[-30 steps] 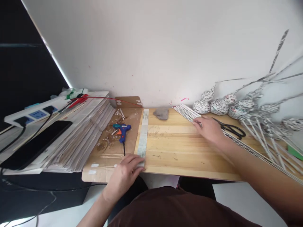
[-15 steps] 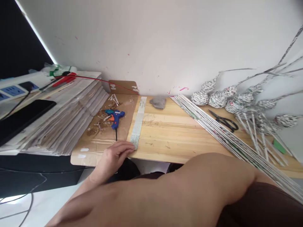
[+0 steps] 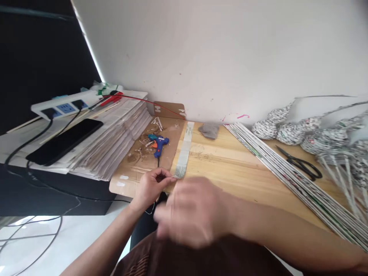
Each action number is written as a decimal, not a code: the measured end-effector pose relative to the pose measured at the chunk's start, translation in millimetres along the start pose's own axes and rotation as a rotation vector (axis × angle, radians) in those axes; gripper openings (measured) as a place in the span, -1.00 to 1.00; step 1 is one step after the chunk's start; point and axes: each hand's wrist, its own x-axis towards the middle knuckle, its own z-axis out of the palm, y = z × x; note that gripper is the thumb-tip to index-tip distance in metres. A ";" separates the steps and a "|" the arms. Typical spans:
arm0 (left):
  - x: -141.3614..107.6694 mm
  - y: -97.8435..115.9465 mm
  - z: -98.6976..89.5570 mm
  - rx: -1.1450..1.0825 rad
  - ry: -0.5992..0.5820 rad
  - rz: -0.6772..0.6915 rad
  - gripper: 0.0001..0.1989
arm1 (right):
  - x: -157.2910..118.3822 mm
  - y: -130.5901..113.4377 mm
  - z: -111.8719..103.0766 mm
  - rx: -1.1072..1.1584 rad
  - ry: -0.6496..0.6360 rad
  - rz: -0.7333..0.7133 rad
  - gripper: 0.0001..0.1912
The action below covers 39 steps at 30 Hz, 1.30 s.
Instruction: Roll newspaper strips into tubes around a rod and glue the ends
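Observation:
A flat strip of newspaper [image 3: 184, 150] lies lengthwise on the wooden table, beside the edge of a brown cardboard sheet. At the strip's near end my left hand [image 3: 152, 186] pinches its corner between thumb and fingers, close to the table's front edge. My right hand [image 3: 192, 212] hovers in front of that edge, nearer to me and just right of the left one. It is smeared by motion, so its fingers and anything in them cannot be made out. It hides part of the table edge.
A blue glue gun [image 3: 161, 146] rests on the cardboard [image 3: 172, 132] among glue scraps. Stacked newspapers [image 3: 115, 142] bear a phone [image 3: 66, 141] and power strip [image 3: 67, 105]. A grey cloth [image 3: 209, 130], paper rods [image 3: 267, 163], scissors [image 3: 300, 163] and woven paper gourds [image 3: 268, 124] occupy the right.
My right hand has come into view beside the left, where only its arm showed before. My left hand still holds the strip's near end. The camera view has swung left.

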 end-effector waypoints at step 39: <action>43.6 27.2 14.7 -0.413 -0.213 -0.279 -0.48 | -31.6 97.1 47.4 0.092 0.365 0.400 -0.89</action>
